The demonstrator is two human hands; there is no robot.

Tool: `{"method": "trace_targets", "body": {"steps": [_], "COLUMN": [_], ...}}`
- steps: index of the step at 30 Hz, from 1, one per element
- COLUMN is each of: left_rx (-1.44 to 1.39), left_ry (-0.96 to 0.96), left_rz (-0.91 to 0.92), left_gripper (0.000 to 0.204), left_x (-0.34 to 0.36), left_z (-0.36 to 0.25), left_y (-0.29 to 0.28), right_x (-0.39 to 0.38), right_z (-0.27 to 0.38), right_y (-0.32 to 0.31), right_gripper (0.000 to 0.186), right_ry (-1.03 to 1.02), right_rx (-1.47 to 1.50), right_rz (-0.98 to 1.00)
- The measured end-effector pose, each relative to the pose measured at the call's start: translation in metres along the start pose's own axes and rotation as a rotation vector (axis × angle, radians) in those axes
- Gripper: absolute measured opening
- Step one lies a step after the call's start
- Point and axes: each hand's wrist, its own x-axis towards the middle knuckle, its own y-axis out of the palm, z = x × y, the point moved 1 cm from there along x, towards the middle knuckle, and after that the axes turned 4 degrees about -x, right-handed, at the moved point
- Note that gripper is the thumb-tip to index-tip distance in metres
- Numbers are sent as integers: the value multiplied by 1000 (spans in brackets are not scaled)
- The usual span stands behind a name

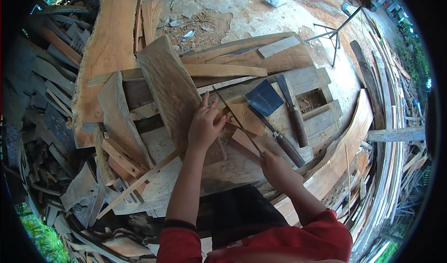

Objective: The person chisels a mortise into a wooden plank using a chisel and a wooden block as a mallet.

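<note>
A broad wooden slab [170,88] is leaning across the plank pile [260,58]. The left hand [205,125], fingers loosely spread, is pressing its lower end. The right hand [278,168] is gripping a thin metal rod [236,121] crossing the slab's edge, beside two wooden-handled cleavers [279,116].

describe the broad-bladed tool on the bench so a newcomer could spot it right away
Start at the pile of pale planks serving as a workbench, just right of the left hand. Two wood-handled tools lie side by side there; the cleaver is the nearer one. Its wide, dark, squarish blade sets it apart from the slim knife beside it.
</note>
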Motion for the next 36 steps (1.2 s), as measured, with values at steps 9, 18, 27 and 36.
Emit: {"method": "trace_targets", "body": {"steps": [9,18,27,36], "left_rx": [-7,-20,18,156], "left_ry": [-32,-24,-31,-19], "left_rz": [2,0,76,-167], "left_gripper": [17,20,14,15], "left_x": [9,5,-2,3], "left_z": [-9,-4,-7,-3], "left_y": [6,3,6,8], "right_x": [59,15,55,2], "right_z": [13,-3,22,-17], "right_y": [4,4,0,0], "right_gripper": [19,22,29,24], "right_ry": [-119,-34,-140,155], "right_rx": [-47,-86,-39,12], "right_rz": [-141,-70,-151,-50]}}
